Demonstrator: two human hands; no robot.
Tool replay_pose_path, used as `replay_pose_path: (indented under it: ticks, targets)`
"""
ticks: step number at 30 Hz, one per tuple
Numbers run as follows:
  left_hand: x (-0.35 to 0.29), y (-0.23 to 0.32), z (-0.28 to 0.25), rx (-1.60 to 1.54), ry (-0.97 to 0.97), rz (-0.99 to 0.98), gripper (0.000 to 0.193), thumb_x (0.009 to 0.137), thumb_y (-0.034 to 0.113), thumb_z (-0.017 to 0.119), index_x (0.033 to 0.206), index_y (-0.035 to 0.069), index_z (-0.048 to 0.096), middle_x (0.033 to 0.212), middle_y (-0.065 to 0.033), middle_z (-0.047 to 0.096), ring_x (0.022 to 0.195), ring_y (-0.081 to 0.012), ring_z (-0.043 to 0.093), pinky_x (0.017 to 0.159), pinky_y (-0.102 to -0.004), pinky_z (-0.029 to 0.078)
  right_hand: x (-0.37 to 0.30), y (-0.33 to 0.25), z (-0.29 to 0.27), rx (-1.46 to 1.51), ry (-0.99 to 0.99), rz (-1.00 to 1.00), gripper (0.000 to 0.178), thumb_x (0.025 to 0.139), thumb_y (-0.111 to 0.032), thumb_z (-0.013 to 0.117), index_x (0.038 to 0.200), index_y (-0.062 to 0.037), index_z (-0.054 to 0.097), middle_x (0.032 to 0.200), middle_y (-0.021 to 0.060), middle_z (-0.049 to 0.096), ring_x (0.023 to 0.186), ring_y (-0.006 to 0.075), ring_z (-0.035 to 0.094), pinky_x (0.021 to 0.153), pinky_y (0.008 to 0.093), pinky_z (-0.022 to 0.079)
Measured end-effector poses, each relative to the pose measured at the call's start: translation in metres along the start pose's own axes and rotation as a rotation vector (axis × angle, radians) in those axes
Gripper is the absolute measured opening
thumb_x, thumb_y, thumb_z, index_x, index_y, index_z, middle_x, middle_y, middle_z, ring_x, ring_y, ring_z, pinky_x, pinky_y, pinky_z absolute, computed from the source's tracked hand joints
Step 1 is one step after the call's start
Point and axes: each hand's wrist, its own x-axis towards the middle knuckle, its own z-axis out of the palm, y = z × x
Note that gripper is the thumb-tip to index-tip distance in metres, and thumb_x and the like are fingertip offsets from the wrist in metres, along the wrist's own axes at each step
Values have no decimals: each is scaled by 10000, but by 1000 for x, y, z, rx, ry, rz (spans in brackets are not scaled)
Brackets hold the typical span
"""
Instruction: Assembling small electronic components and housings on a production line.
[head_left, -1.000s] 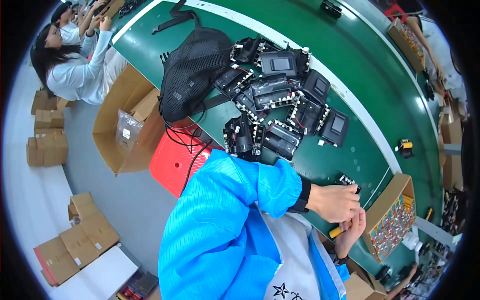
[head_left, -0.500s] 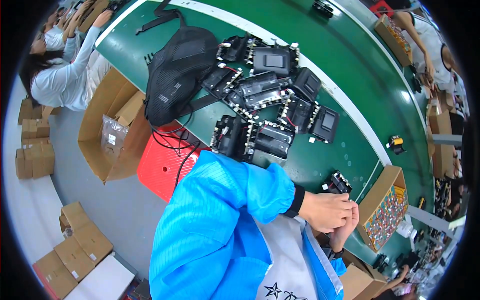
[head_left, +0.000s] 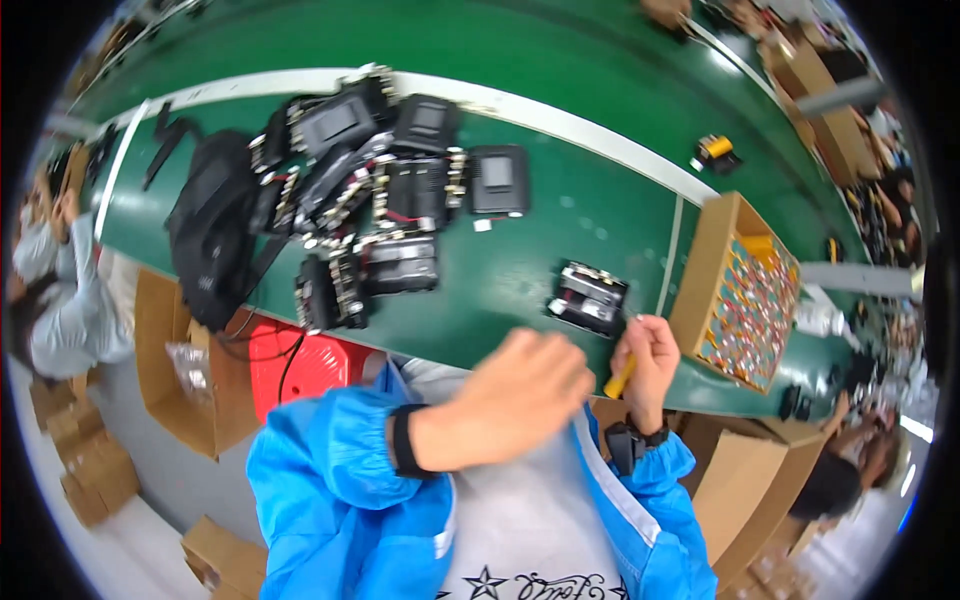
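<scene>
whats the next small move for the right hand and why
Probably move the yellow cylinder toward the nearest black casing: the right hand holds the cylinder, and that casing lies just beyond the hand, apart from the other casings.

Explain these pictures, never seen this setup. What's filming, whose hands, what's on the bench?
No robot here: a person works bare-handed. The view comes from a wide fisheye camera worn on their head, the left of a pair, looking down, so straight edges bend. Picture left is the person's left.

The right hand holds a yellow cylinder. The left hand is blurred; nothing shows in it, but its grip can't be read.

On the green table, one black housing lies near the right hand. To the left are a cluster of similar housings and a black bag; to the right, an open cardboard box filled with small, colourful-ended items.
</scene>
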Motion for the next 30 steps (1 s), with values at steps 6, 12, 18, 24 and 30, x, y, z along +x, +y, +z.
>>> replay_pose_path:
  ticks: [6,12,18,24,30]
  targets:
    - [37,-52,24,-204,313,-254,388,801,154,714,1152,31,603,1116,-109,562,1040,-310,517,845,-419,401,4,-3,21,-127,-66,-25,90,985,-75,542,997,3,584,599,29,548,487,96,521,425,229,404]
    - [72,-65,41,-136,234,-202,465,788,139,724,1205,0,569,1083,-133,555,993,-318,515,849,-425,414,7,-10,25,-15,-174,-5,124,995,-87,520,983,22,578,632,53,567,507,123,547,483,249,451]
    - [81,-66,44,-109,144,-240,491,788,145,723,1216,-24,550,1036,-138,553,945,-309,522,816,-410,436,23,-20,39,373,-226,105,138,982,-97,532,970,21,601,845,115,618,707,189,608,643,291,502]
    - [86,-69,43,-63,179,-209,487,797,146,712,1212,-45,542,1007,-145,547,916,-314,529,785,-405,447,42,-17,57,-648,-7,-452,89,909,-108,610,900,-42,669,1214,134,566,1117,277,473,959,384,391]
    - [87,-70,44,-83,170,-208,491,790,134,708,1212,-45,534,997,-150,546,897,-318,536,773,-406,455,48,-13,66,-713,23,-299,63,880,-108,638,886,-85,697,1277,103,564,1190,305,420,1025,410,330]
